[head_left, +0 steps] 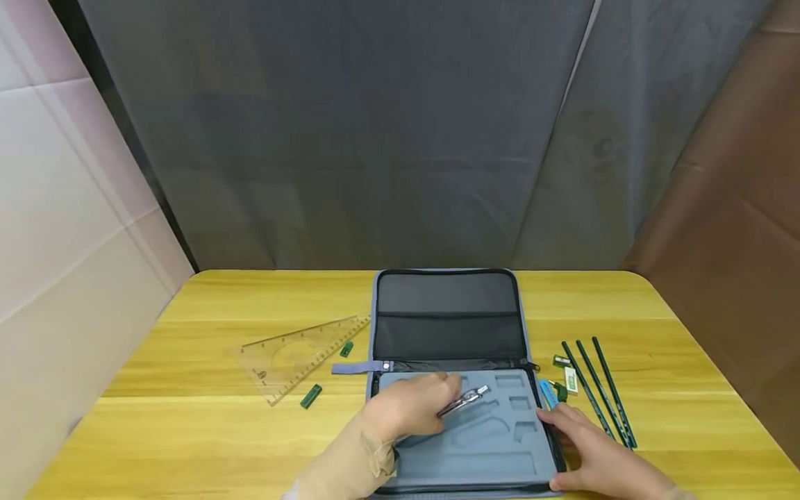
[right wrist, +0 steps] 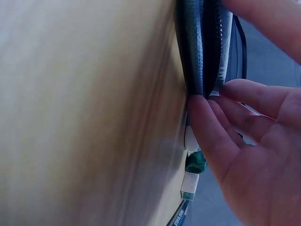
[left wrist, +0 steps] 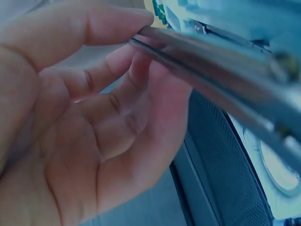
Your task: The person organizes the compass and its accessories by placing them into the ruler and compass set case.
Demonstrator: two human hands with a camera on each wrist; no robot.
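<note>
A shiny metal drawing compass [head_left: 464, 401] is pinched between the thumb and fingers of my left hand [head_left: 414, 408], over the blue moulded tray [head_left: 465, 465] of an open zip case [head_left: 451, 338]. In the left wrist view the compass [left wrist: 211, 66] has two slim legs side by side, pointing away from the fingertips. My right hand [head_left: 594, 448] rests against the case's right edge near the front corner, fingers spread along the zipped side. The right wrist view has its fingertips touching the zip edge [right wrist: 197, 52].
Left of the case lie a clear set square [head_left: 294, 354] and two small dark green boxes, one [head_left: 310, 396] nearer me. To the right are dark green pencils [head_left: 603, 389], a white eraser [head_left: 571, 380], a small green-and-white item [head_left: 561, 360] and a blue item [head_left: 548, 394].
</note>
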